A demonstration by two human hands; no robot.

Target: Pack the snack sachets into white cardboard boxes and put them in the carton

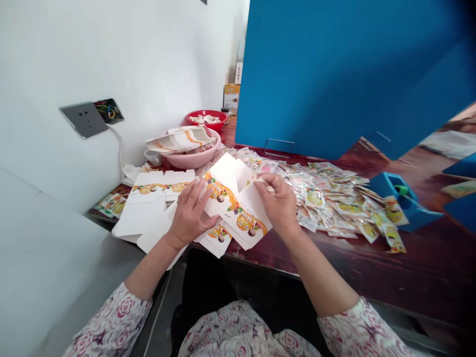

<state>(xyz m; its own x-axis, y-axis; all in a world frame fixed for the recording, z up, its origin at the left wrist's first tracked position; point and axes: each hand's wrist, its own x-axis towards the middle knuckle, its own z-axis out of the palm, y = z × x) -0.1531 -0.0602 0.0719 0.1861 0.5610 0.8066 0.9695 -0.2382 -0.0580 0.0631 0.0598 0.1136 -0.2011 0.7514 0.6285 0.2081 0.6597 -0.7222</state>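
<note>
A white cardboard box (232, 206) with orange printed bands and cartoon figures is partly folded in front of me, above the near table edge. My left hand (189, 215) grips its left side, thumb below and fingers along the panel. With thumb and fingers pinched, my right hand (278, 201) holds a flap at the box's upper right. Flat white box blanks (143, 215) with the same print lie in a stack to the left, partly under my left hand.
Small printed sachets (334, 198) are heaped on the dark red table (357, 263). Behind stand a pink basin (195, 159), a red basin (219, 126) and a blue panel (316, 74). A blue holder (388, 186) is at right; a wall socket (85, 119) has exposed wires.
</note>
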